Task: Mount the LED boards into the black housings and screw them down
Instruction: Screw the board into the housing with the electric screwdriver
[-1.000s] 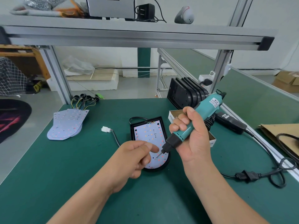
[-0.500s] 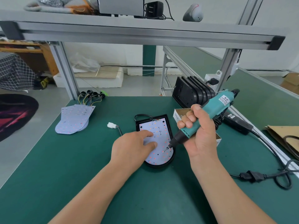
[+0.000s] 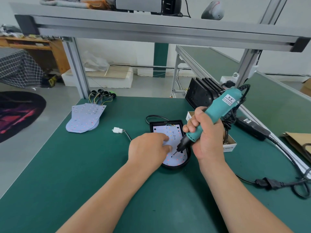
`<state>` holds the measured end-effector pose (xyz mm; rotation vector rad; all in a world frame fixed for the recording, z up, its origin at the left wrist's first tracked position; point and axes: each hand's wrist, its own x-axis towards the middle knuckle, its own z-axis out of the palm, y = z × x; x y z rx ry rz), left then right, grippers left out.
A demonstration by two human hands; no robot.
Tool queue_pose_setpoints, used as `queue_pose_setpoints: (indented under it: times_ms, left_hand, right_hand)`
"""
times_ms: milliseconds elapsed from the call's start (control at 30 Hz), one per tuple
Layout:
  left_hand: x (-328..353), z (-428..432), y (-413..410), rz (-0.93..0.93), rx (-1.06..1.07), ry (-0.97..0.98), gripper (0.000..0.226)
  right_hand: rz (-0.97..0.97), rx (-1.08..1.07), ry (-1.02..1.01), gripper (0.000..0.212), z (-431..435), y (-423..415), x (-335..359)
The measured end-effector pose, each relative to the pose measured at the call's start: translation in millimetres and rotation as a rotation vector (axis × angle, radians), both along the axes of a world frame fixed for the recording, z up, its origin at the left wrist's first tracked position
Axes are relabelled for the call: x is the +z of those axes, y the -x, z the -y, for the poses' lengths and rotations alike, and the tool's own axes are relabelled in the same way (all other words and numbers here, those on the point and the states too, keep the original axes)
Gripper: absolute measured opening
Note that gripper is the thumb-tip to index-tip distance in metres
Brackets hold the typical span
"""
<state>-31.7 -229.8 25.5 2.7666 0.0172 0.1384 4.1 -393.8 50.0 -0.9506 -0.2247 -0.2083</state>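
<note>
left hand [image 3: 148, 148]: fingers loose, pressing board [image 3: 175, 159]
right hand [image 3: 207, 137]: fingers wrapped round screwdriver [image 3: 218, 110]
risk: tilted bit [image 3: 175, 153] could slip, scratching board

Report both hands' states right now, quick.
Left hand: open, fingers pressing on the LED board.
Right hand: closed around the electric screwdriver.

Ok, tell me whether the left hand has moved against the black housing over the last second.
Yes. The left hand has shifted slightly toward the black housing's far end; its fingers now press on the LED board.
</note>
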Motion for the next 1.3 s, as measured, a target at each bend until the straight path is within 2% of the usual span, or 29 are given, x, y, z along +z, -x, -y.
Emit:
queue_pose_setpoints:
  times_ms: [300, 433, 533, 700, 767, 867, 1100, 1200, 1300]
  left_hand:
    - [1.2, 1.5, 1.4, 0.0, 0.0, -0.035, 0.03]
    - [1.6, 3.0, 1.7, 0.008, -0.012, -0.045, 0.01]
    - [1.4, 3.4, 2.0, 0.013, -0.016, -0.06, 0.026]
    - [0.2, 3.8, 0.3, 0.024, 0.014, -0.099, 0.027]
    - [-1.2, 4.3, -0.8, 0.02, 0.031, -0.101, 0.035]
    - [-1.2, 4.2, -1.6, 0.013, 0.03, -0.101, 0.034]
    - [3.6, 5.8, 0.8, 0.002, 0.02, -0.102, 0.035]
    - [5.5, 5.1, 1.7, -0.005, 0.014, -0.084, 0.033]
    - [6.3, 4.4, 2.7, 0.005, 0.0, -0.078, 0.029]
  right_hand:
    - [0.049, -0.005, 0.113, 0.011, -4.7, 5.0, 2.8]
    - [0.079, 0.011, 0.172, 0.011, -7.7, 7.7, 5.4]
    - [0.141, 0.044, 0.256, 0.01, -12.1, 9.7, 8.4]
    - [0.286, 0.13, 0.379, 0.01, -22.5, 16.7, 11.9]
    - [0.297, 0.159, 0.413, 0.011, -24.6, 17.9, 12.6]
    - [0.285, 0.173, 0.45, 0.014, -26.0, 18.1, 12.7]
    - [0.251, 0.193, 0.473, 0.015, -23.6, 14.8, 12.3]
    - [0.254, 0.23, 0.411, 0.006, -20.2, 16.4, 11.9]
    - [0.292, 0.228, 0.325, 0.012, -15.6, 19.8, 16.0]
